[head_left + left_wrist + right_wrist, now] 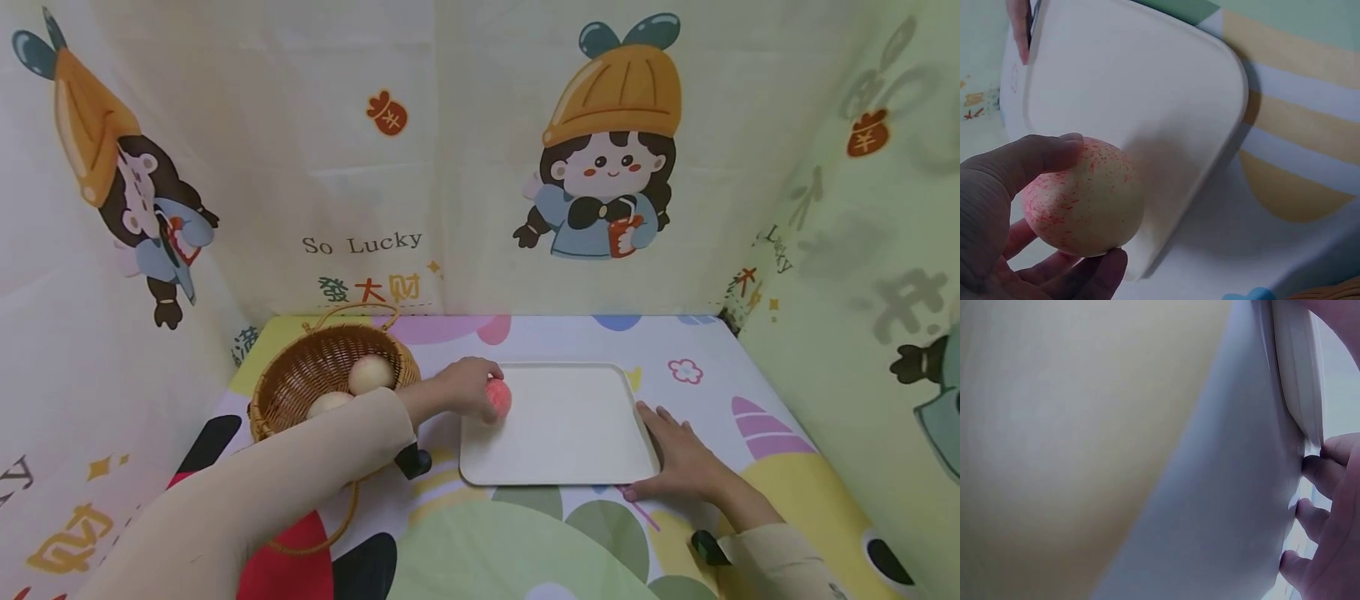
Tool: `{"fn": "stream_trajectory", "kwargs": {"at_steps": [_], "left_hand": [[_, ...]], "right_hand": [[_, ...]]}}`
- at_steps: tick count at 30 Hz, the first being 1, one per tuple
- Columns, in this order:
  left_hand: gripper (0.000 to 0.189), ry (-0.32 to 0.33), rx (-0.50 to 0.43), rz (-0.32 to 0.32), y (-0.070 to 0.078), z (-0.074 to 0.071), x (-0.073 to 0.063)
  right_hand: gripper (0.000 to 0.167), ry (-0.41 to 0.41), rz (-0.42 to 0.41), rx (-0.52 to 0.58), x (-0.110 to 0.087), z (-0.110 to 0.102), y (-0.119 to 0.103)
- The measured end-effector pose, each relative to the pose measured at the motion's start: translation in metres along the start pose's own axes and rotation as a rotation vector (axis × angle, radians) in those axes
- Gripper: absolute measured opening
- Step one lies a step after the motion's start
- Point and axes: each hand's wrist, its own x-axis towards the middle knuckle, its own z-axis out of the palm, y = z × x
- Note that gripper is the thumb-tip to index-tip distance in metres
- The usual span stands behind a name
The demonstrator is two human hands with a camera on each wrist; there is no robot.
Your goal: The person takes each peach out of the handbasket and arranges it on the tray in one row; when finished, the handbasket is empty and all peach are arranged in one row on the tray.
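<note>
Between the thumb and fingers of my left hand (467,387) is a peach (1088,200), pale cream with red speckles. In the head view its pinkish side (498,400) shows over the left part of a white rectangular tray (566,425). My right hand (686,458) rests at the tray's right edge with fingers spread. The right wrist view shows its fingertips (1335,449) right by the tray's rim (1297,369). Two more pale round fruits, one (371,375) fully visible and one (330,403) partly behind the left sleeve, lie in a wicker basket (288,375).
The basket stands left of the tray, and its looped handle (352,508) hangs out toward the front. A printed cloth (510,542) covers the table. Patterned curtains (465,183) enclose the back and both sides.
</note>
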Motion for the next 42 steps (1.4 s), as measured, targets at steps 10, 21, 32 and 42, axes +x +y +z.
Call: {"fn": "stream_trajectory", "kwargs": {"at_steps": [10, 21, 32, 42], "left_hand": [[0.064, -0.008, 0.054, -0.018, -0.0061, 0.0051, 0.0030], [0.057, 0.007, 0.126, -0.063, -0.0075, 0.0051, 0.0022], [0.042, 0.056, 0.201, -0.079, -0.0065, 0.0096, 0.0013], [0.048, 0.021, 0.214, -0.095, -0.0082, 0.0101, -0.0015]], "right_hand": [[0.141, -0.001, -0.002, 0.007, 0.0004, -0.0015, -0.0020], [0.130, 0.014, 0.002, 0.021, -0.0022, 0.0002, -0.0025], [0.127, 0.034, -0.021, 0.016, -0.0023, 0.0022, -0.0023], [0.127, 0.041, -0.031, -0.002, -0.0033, 0.0031, 0.0000]]}}
